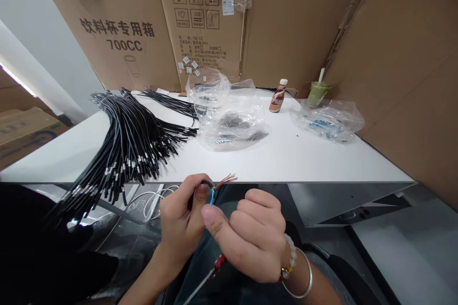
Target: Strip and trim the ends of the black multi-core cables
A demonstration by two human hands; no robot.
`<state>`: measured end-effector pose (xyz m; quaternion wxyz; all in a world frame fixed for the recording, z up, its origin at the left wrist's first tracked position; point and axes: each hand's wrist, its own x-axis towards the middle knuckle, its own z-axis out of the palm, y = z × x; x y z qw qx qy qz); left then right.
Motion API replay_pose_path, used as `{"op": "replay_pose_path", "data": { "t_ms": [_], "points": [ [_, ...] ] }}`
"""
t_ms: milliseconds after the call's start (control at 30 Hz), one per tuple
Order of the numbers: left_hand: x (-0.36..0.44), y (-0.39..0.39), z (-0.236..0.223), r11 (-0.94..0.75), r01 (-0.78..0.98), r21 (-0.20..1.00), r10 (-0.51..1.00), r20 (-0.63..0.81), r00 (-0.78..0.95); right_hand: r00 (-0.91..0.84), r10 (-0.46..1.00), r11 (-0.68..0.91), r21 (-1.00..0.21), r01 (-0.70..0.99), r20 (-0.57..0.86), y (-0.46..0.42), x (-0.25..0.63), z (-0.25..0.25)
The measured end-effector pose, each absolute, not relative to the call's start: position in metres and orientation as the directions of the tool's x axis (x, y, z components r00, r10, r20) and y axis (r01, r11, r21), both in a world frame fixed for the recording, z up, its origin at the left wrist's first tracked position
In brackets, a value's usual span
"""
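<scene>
My left hand [186, 217] is closed round the end of a black cable [207, 183], thumb pressed against it. Fine orange and brown wires [226, 180] fan out of that end to the right. A blue strand [212, 197] bends down from the same end to the thumb of my right hand [250, 233], which is closed with its fingers curled in and pinches the strand. Below that fist hangs a thin silver tool with a red part [219, 263]; its kind and whether my palm grips it are hidden.
A large bundle of black cables [132, 133] with silver-banded ends overhangs the left front edge of the white table [286, 162]. Clear plastic bags [232, 119], a brown bottle [278, 96] and a green cup [317, 93] stand behind. Cardboard [286, 24] walls the back and right.
</scene>
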<state>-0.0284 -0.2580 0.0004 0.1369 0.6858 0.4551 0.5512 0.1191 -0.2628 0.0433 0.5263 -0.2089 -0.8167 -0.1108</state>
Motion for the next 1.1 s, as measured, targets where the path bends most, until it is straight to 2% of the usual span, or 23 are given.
{"op": "replay_pose_path", "data": {
  "t_ms": [67,100,167,233,267,333,400,467,533,667,767,833,933,1100],
  "points": [
    [-0.029,-0.258,0.002,-0.559,0.509,0.655,0.756,0.655,-0.012,-0.325,0.267,0.903,-0.118,0.414,0.907,-0.263,0.12,0.036],
    [-0.029,-0.259,0.004,-0.569,0.543,0.617,0.735,0.678,-0.001,-0.253,0.282,0.9,-0.164,0.404,0.925,-0.263,0.119,0.031],
    [-0.03,-0.26,0.009,-0.594,0.615,0.518,0.686,0.725,0.052,0.004,0.371,0.867,-0.347,0.358,0.929,-0.261,0.118,0.024],
    [-0.032,-0.262,0.014,-0.626,0.644,0.44,0.653,0.747,0.126,0.258,0.563,0.768,-0.613,0.189,0.785,-0.256,0.118,0.022],
    [-0.033,-0.264,0.017,-0.638,0.642,0.426,0.651,0.743,0.154,0.317,0.669,0.691,-0.72,0.066,0.672,-0.253,0.119,0.024],
    [-0.035,-0.268,0.023,-0.64,0.628,0.442,0.672,0.719,0.178,0.265,0.837,0.53,-0.83,-0.173,0.479,-0.246,0.121,0.032],
    [-0.037,-0.272,0.027,-0.618,0.609,0.497,0.713,0.68,0.168,0.135,0.924,0.383,-0.86,-0.337,0.358,-0.24,0.125,0.04],
    [-0.039,-0.276,0.032,-0.589,0.576,0.567,0.758,0.634,0.152,0.042,0.955,0.285,-0.864,-0.416,0.295,-0.237,0.128,0.047],
    [-0.041,-0.278,0.035,-0.539,0.522,0.661,0.818,0.558,0.139,0.003,0.964,0.24,-0.865,-0.441,0.266,-0.236,0.129,0.051],
    [-0.046,-0.279,0.039,-0.345,0.344,0.873,0.937,0.302,0.173,-0.049,0.966,0.206,-0.874,-0.44,0.253,-0.237,0.13,0.054],
    [-0.05,-0.276,0.038,-0.206,0.228,0.952,0.961,0.153,0.23,-0.093,0.966,0.177,-0.883,-0.435,0.239,-0.236,0.131,0.056],
    [-0.052,-0.274,0.037,-0.152,0.173,0.973,0.958,0.103,0.266,-0.113,0.968,0.156,-0.888,-0.433,0.226,-0.235,0.133,0.058],
    [-0.052,-0.273,0.037,-0.184,0.205,0.961,0.961,0.131,0.244,-0.144,0.968,0.122,-0.889,-0.441,0.204,-0.233,0.135,0.059],
    [-0.05,-0.275,0.041,-0.401,0.421,0.813,0.913,0.39,0.117,-0.169,0.951,0.163,-0.883,-0.44,0.259,-0.235,0.139,0.056]
  ]
}}
